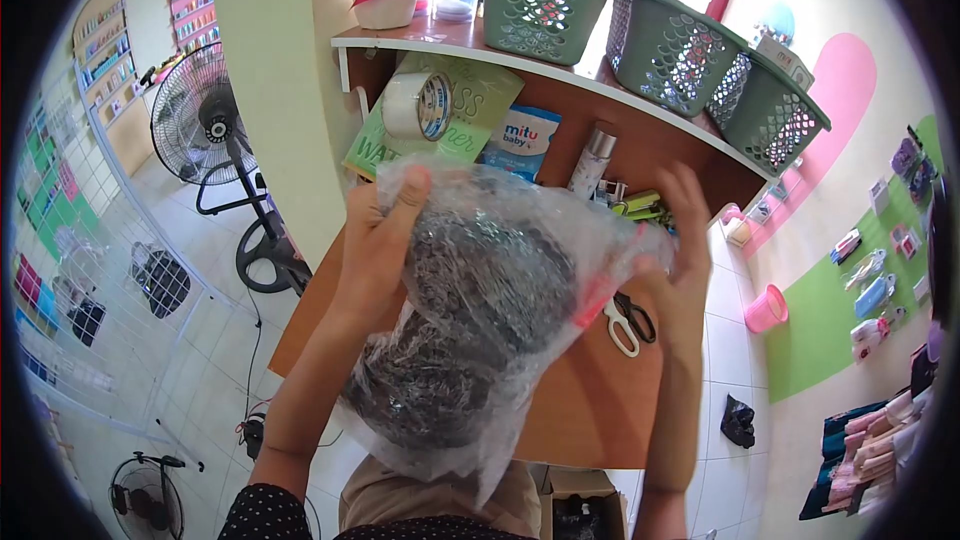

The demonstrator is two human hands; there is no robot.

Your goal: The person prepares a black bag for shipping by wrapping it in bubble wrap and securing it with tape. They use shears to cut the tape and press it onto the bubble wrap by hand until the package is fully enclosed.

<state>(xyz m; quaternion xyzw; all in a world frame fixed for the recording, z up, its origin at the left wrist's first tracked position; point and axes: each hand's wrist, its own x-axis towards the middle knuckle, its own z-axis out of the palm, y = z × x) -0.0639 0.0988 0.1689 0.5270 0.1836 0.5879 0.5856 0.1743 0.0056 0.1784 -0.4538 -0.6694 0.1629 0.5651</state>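
Note:
A clear plastic bag (pixel 470 310) with dark, bundled contents is held up above the brown table (pixel 590 410). My left hand (pixel 385 230) grips its upper left edge, thumb on top. At the bag's right end, beside a red strip, my right hand (pixel 680 250) has its thumb against the plastic and its fingers raised and blurred; whether it grips the plastic is unclear. Scissors (pixel 630 324) with one white and one black handle lie on the table just right of the bag.
Behind the bag, a shelf holds a tape roll (pixel 418 106), a blue mitu baby pack (pixel 520 140) and a spray can (pixel 592 162). Green baskets (pixel 548 2) stand on top. Left is a standing fan (pixel 218 120); an open carton (pixel 583 510) sits below the table's front edge.

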